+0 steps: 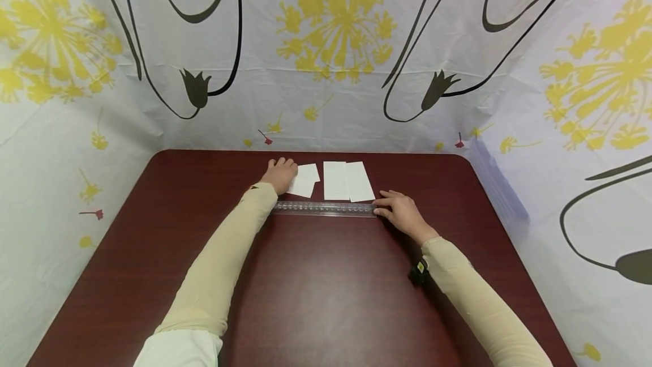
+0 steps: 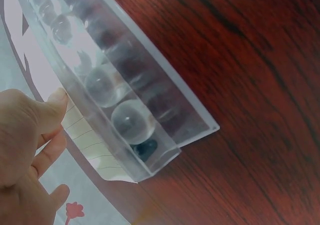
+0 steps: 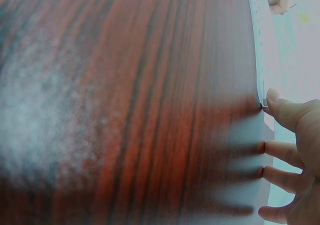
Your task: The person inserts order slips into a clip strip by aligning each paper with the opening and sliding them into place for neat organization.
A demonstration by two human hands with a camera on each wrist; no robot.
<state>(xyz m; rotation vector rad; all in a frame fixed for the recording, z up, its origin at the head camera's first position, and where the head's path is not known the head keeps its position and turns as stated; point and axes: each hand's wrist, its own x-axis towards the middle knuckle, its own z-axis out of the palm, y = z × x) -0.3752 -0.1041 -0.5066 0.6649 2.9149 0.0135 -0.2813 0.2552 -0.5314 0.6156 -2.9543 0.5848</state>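
A long clear plastic strip (image 1: 326,209) lies across the table, holding a row of clear balls (image 2: 133,121). My left hand (image 1: 278,176) is at the left edge of the white cards (image 1: 304,181), just behind the strip's left end. In the left wrist view, its thumb and a finger pinch a white card with thin lines (image 2: 95,145). My right hand (image 1: 403,214) pinches the strip's right end between thumb and index finger, its other fingers spread apart. Between the hands, two more white cards (image 1: 336,181) lie side by side behind the strip.
The dark red-brown table (image 1: 326,293) has rounded far corners. A patterned white cloth (image 1: 336,112) hangs behind it and at both sides. Inside the strip's left end sits a small dark piece (image 2: 146,149). A black device (image 1: 419,272) is on the right wrist.
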